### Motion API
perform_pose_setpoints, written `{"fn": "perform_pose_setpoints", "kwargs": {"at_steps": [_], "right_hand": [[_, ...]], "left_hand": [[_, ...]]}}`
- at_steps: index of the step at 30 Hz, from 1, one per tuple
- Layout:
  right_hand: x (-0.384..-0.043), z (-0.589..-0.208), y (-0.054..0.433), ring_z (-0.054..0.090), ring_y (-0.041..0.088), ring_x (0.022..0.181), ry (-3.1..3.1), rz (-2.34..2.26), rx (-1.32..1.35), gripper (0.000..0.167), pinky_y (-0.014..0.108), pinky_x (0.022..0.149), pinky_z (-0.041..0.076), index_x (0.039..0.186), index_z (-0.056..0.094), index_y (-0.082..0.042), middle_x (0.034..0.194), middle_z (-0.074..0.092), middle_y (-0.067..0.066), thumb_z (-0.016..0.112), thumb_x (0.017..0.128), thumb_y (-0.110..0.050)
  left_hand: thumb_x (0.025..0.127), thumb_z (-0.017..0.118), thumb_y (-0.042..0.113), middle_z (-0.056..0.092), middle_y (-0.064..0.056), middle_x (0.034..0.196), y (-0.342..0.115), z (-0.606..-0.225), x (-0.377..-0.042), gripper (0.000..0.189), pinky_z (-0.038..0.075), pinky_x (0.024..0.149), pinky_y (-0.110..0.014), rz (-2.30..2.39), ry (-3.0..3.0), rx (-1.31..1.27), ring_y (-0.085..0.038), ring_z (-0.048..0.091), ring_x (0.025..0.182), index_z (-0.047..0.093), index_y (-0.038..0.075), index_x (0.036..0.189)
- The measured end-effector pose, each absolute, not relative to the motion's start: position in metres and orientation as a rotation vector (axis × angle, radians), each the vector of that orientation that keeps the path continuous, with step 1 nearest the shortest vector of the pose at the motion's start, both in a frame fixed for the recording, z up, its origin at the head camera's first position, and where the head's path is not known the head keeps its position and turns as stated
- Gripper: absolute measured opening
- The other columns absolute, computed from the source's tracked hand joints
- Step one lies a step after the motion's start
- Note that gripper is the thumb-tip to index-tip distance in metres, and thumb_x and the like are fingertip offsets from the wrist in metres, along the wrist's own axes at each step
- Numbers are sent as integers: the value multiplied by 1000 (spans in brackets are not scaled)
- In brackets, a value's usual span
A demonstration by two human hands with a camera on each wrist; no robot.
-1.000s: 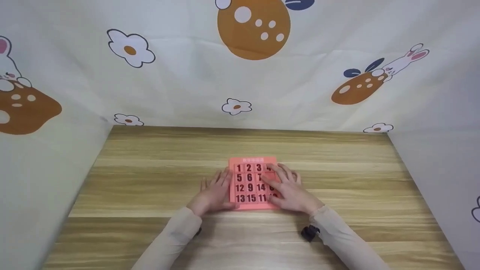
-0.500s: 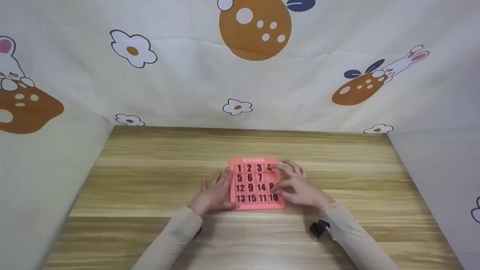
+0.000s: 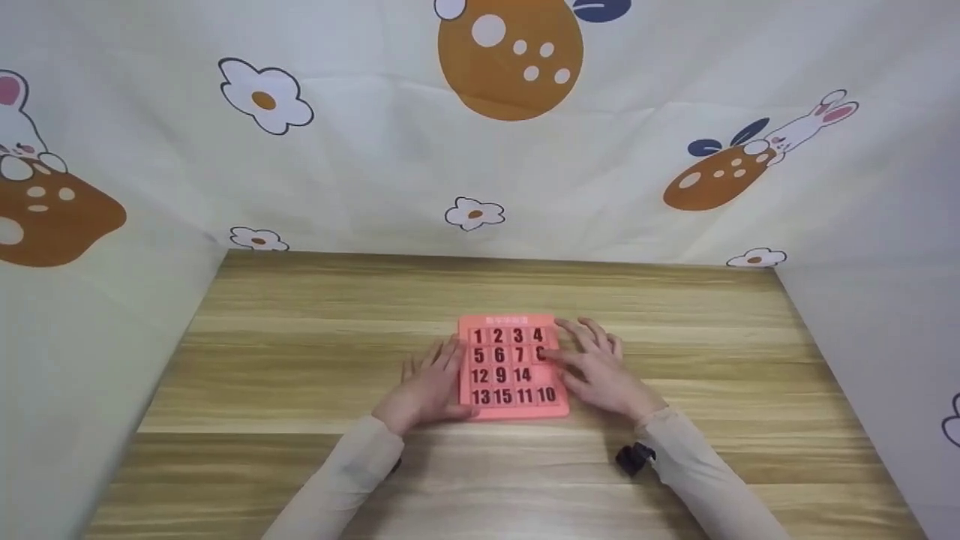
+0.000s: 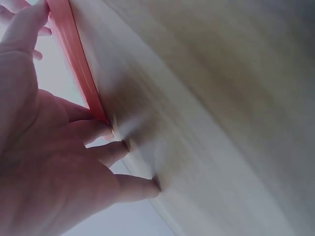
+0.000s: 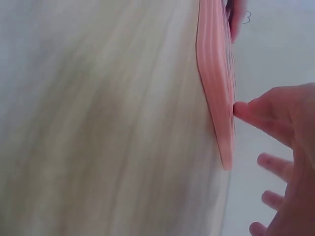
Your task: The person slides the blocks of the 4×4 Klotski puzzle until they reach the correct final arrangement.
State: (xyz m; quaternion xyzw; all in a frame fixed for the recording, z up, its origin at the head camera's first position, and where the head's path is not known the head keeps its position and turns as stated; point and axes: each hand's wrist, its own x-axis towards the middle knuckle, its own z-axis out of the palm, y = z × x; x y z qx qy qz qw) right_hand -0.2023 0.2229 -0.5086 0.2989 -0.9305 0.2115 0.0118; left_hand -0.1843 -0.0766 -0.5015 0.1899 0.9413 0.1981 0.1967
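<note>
A pink sliding number puzzle [image 3: 517,413] lies flat on the wooden table, its tiles printed with black numbers. My left hand [image 3: 426,391] rests along its left side, thumb on the lower left corner. In the left wrist view the fingers [image 4: 138,188] extend past the pink edge, their tips down on the wood. From the right side, my right hand [image 3: 604,381] reaches in with the index fingertip on the 8 tile [image 3: 538,355], partly covering it. The gap in the grid [image 3: 541,374] is just below, right of the 14 tile [image 3: 522,375]. The right hand's other fingers are spread, off the tiles.
Wood-grain tabletop [image 3: 315,315] surrounds the puzzle. A pale cloth [image 3: 360,172] with flowers, rabbits and orange shapes encloses the back and both sides. A black device [image 3: 635,457] sits at the right wrist.
The 8 tile has slid up from the third row to the second, so the gap is now below it. My right hand first drew back rightward, then moved slightly up. The left hand stays put.
</note>
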Motion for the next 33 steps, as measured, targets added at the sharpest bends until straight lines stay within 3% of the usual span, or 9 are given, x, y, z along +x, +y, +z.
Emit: {"fn": "perform_pose_setpoints", "kwargs": {"at_steps": [4,12,21,26,33], "right_hand": [[-201,-512,223,22,50,134,-2902,665,947,44,65,101,17,129,63,-14,145,39,22,66,85,-13],[-199,-516,226,28,46,133,-2934,677,960,47,64,103,17,137,56,-17,142,44,20,64,90,-19],[-195,-515,216,22,47,136,-2847,667,1110,46,68,103,17,135,59,-20,154,26,18,63,89,-18],[-192,-512,212,21,46,137,-2836,645,1230,38,67,104,17,132,61,-23,155,27,14,59,94,-26],[-191,-512,214,25,46,135,-2839,615,1219,39,65,104,18,130,63,-22,155,27,13,61,92,-25]], "left_hand": [[80,72,52,9,-14,160,-76,-503,-184,106,5,109,-67,529,2649,518,-37,9,144,15,3,154],[79,70,57,9,-12,160,-76,-505,-186,108,9,112,-61,430,2685,530,-36,11,144,14,5,155],[78,70,58,8,-12,160,-75,-504,-187,108,7,113,-59,440,2671,516,-36,8,145,14,5,155],[79,69,59,8,-12,160,-75,-504,-187,108,7,113,-59,433,2670,519,-36,8,145,14,5,155],[78,72,56,11,-16,159,-77,-504,-186,108,8,112,-61,494,2680,545,-38,10,144,16,2,154]]}}
